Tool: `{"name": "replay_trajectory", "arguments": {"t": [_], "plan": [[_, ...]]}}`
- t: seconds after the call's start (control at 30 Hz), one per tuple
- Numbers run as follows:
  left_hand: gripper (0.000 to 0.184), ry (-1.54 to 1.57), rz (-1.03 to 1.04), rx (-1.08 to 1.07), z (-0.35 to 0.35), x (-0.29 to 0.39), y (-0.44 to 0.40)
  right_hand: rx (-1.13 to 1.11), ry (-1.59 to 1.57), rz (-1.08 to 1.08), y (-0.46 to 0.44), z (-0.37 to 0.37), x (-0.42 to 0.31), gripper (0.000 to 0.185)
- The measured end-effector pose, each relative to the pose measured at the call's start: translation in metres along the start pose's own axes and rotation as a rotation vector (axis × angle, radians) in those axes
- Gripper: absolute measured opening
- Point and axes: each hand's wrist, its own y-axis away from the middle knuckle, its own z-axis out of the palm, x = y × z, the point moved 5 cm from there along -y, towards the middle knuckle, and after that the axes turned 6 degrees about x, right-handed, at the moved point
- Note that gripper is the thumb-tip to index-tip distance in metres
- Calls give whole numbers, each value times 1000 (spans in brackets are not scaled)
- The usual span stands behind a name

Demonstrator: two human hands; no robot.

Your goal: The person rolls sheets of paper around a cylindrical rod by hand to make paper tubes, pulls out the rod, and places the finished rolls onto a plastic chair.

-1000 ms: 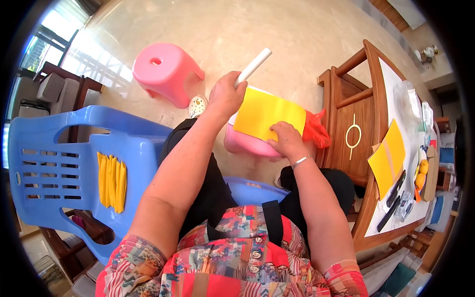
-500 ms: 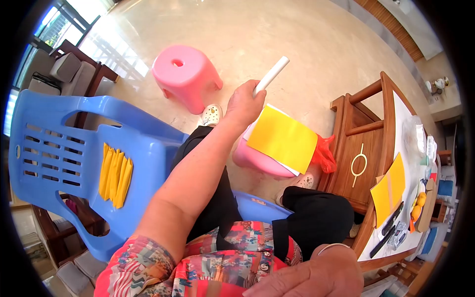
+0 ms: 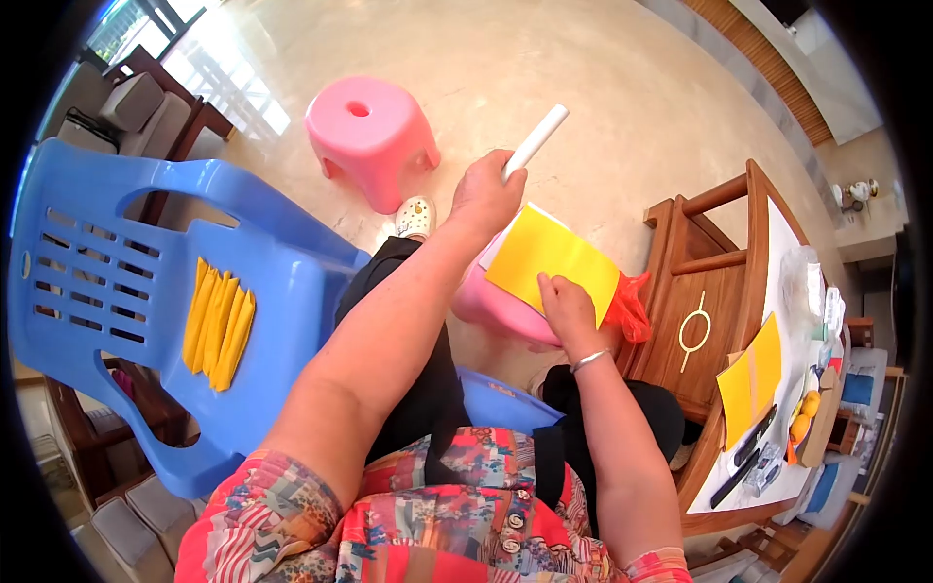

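My left hand (image 3: 489,194) is closed around a white tube (image 3: 536,141), which points up and to the right over the floor. A yellow paper sheet (image 3: 530,255) lies on white paper on a pink stool (image 3: 486,303) before my knees. My right hand (image 3: 571,309) is at the near edge of the yellow sheet, its thumb over the paper and its fingers curled; the fingertips are partly hidden. To my left, several folded yellow paper strips (image 3: 220,325) lie side by side on the seat of a blue plastic chair (image 3: 282,301).
Another pink stool (image 3: 369,121) stands ahead on the floor. A red plastic bag (image 3: 630,309) hangs by the paper. At right, a wooden table (image 3: 695,330) carries another yellow sheet (image 3: 750,379), black-handled tools (image 3: 746,466) and orange fruit (image 3: 805,413). Something blue (image 3: 505,403) sits between my legs.
My right hand has moved from near my body forward to the yellow sheet on the stool. My left hand keeps hold of the white tube in nearly the same place.
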Motion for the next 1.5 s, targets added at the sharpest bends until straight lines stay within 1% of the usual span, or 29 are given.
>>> {"name": "replay_trajectory", "arguments": {"t": [0.03,0.07,0.13,0.23,0.33,0.43,0.6,0.77,0.93,1.03,1.23,1.33,1.5], "plan": [[36,14,-13,-10,0,1,0,-95,62,66,5,2,-4,25],[36,19,-17,-17,0,2,1,5,96,-73,7,4,-7,27],[36,29,-20,-34,2,5,1,213,161,-351,14,6,-12,38],[35,31,4,-45,4,11,3,190,226,-331,13,12,-2,53],[35,21,-2,-62,4,13,5,139,169,-344,10,19,10,48],[36,7,-6,-61,4,13,3,76,157,-407,11,29,17,38],[37,-17,0,-79,8,13,3,94,108,-420,11,33,17,20],[37,-26,-6,-102,10,10,3,163,93,-429,5,21,16,11],[37,-38,-59,-149,5,16,3,240,57,-435,4,10,12,9],[39,-36,-27,-117,7,15,4,222,16,-392,5,9,11,9],[39,-109,-35,-166,11,8,2,169,-7,-341,10,15,15,11],[35,-248,3,-278,15,7,9,230,-14,-337,11,17,21,10],[29,-447,213,-444,49,-6,32,290,11,-390,17,19,22,6]]}}
